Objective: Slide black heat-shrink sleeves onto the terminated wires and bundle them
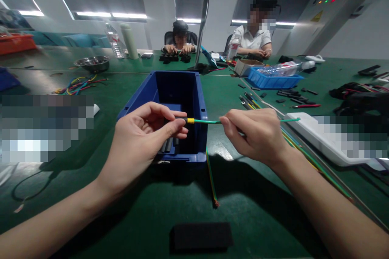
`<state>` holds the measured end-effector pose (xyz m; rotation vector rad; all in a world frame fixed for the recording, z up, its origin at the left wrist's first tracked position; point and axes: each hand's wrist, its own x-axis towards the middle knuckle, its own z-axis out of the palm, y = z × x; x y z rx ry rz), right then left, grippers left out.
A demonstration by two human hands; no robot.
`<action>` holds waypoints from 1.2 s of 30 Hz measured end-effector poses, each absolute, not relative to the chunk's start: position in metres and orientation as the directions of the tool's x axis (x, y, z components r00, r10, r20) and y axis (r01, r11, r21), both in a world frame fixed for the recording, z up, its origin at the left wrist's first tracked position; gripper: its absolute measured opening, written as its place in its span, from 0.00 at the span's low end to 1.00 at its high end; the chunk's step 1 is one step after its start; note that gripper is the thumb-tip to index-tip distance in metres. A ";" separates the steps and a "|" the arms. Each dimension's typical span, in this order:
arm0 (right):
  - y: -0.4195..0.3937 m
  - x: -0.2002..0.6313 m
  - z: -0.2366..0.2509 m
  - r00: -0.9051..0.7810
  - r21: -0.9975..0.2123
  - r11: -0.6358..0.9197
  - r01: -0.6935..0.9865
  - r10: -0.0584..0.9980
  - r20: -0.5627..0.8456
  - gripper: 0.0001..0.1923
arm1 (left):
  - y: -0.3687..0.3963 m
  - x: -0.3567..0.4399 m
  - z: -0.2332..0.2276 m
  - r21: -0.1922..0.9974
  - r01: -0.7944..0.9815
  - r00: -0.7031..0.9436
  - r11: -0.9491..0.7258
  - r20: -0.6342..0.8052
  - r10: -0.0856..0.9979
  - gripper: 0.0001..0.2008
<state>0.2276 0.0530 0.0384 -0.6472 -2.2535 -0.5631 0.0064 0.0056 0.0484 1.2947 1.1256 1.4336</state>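
Note:
My left hand (142, 139) pinches a short black tube (179, 119) between thumb and fingers, held over the front of a blue plastic bin (200, 101). My right hand (258, 135) grips a thin green wire (206, 121) whose yellow-sleeved tip (190, 120) meets the end of the black tube. The wire's free end sticks out to the right past my right hand. Several more black tubes (168, 145) lie inside the bin under my left hand.
A green-yellow wire (212, 178) hangs from the bin's front onto the green table (258, 218). A black pad (200, 235) lies near me. To the right: loose wires (306, 153), a white box (310, 129), a blue tray (273, 81). Two people sit at the far side.

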 end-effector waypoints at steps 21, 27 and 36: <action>0.055 0.225 0.041 -0.574 0.219 0.682 0.698 0.349 0.741 0.20 | 0.004 0.006 0.048 0.988 0.094 0.082 -0.119 0.112 0.990 0.13; 0.056 0.226 0.041 -0.577 0.227 0.680 0.697 0.344 0.740 0.21 | 0.003 0.005 0.049 0.991 0.071 0.087 -0.114 0.108 0.990 0.13; 0.047 0.215 0.039 -0.613 0.290 0.693 0.661 0.275 0.741 0.21 | 0.002 0.007 0.051 0.987 0.125 0.083 -0.098 0.088 0.993 0.12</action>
